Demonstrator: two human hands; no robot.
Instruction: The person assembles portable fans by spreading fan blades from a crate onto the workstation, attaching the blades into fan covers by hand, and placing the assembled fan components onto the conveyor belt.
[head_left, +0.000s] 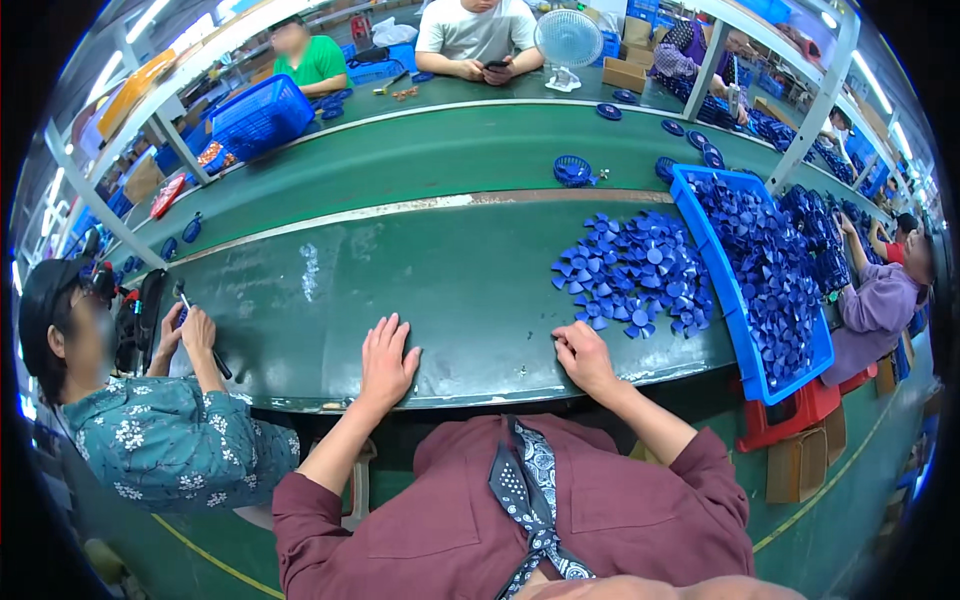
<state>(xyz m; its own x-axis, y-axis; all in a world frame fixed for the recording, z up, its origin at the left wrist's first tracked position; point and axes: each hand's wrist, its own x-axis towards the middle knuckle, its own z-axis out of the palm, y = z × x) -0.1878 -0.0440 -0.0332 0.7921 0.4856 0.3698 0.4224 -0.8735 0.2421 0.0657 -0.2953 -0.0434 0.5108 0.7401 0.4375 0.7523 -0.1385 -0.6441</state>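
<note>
My left hand (388,362) lies on the green work table (450,270) near its front edge, fingers stretched out and nothing in it. To the right, my right hand (588,358) rests on the same surface with its fingers curled in; whatever may be in them is hidden. Tiny dark bits (530,336) lie just left of its fingertips. Beyond that hand spreads a loose pile of small blue fan blades (635,265). A blue tray (740,318) heaped with more of these blades stands at the pile's right.
Behind the table runs a green conveyor belt (400,160) carrying a round blue fan guard (572,172). A co-worker in a floral shirt (180,440) handles a tool close at my left. Other people sit across the belt and at far right. A red stool (800,412) stands below the tray.
</note>
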